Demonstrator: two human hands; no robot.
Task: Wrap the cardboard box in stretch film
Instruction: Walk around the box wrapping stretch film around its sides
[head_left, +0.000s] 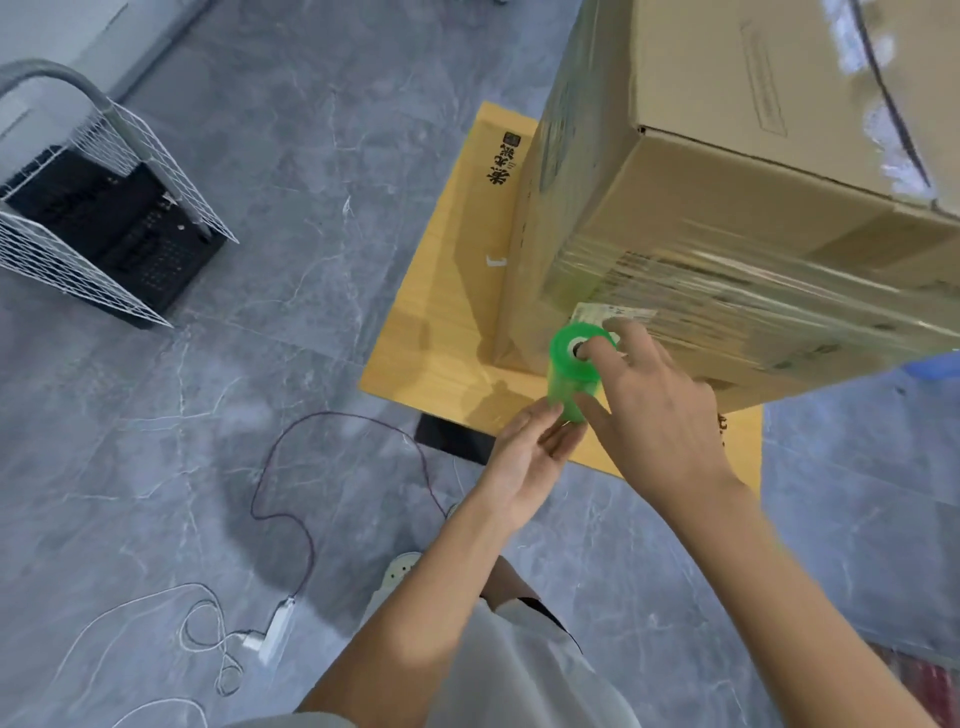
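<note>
Your right grip (660, 415) pinches green film roll (571, 379), finger in core; your left grip (519, 462), fingers straight, touches roll's underside, just beside cardboard box (727, 208) corner.

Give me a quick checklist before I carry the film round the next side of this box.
1. Grip: right hand has a finger in the film roll's top, left hand touches its bottom: ok.
2. Film anchored: a film band already circles the cardboard box: ok.
3. Film taut from roll to box: cannot tell, blurred.
4. Box top covered: bare cardboard, not ok.
5. Walking path: cables lie on the floor to the left: not ok.
</note>
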